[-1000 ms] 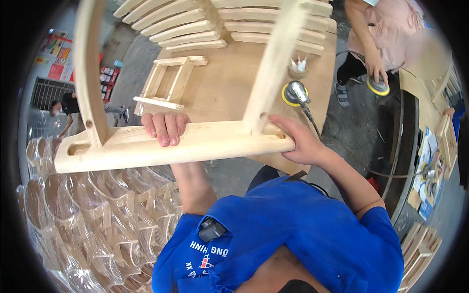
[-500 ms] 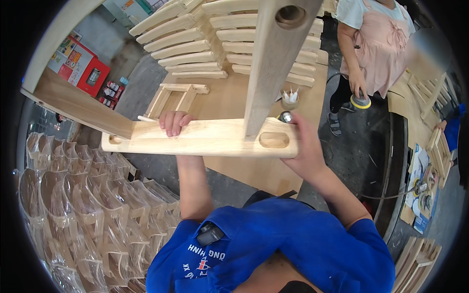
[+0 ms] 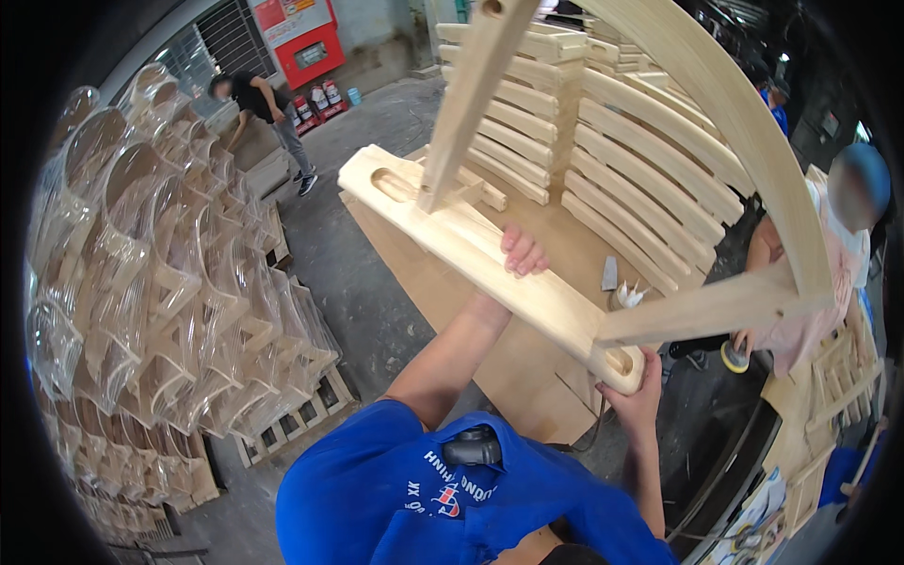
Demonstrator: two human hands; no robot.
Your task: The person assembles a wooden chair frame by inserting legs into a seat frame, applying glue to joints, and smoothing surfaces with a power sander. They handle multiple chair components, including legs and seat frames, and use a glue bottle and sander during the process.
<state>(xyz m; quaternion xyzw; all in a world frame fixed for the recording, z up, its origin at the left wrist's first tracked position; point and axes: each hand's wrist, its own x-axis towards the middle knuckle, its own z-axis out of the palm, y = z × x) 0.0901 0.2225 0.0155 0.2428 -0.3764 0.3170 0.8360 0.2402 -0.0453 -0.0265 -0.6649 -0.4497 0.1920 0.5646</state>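
A pale wooden chair-like frame [image 3: 565, 306] is held up in front of me. Its thick board has oblong slots at both ends, and two posts rise from it, the right one joined to a curved rail [image 3: 753, 122]. My left hand [image 3: 524, 252] reaches from beneath and curls its fingers over the board's middle. At the board's near right end my right hand [image 3: 638, 395] grips the corner beside a slot. The board slants from upper left to lower right above a table covered with brown sheet [image 3: 537, 400].
Stacked slatted wooden parts [image 3: 640, 179] stand on the table, near a cup of white-tipped things [image 3: 626, 298]. Plastic-wrapped curved wooden pieces [image 3: 160, 254] fill the left on pallets. A co-worker [image 3: 810, 245] with a sander [image 3: 734, 356] is at right. Another person [image 3: 268, 108] bends by the far stack.
The view has swung left. The frame has turned from nearly level to a steep slant, its right end now lower and nearer me. Both hands keep hold of it.
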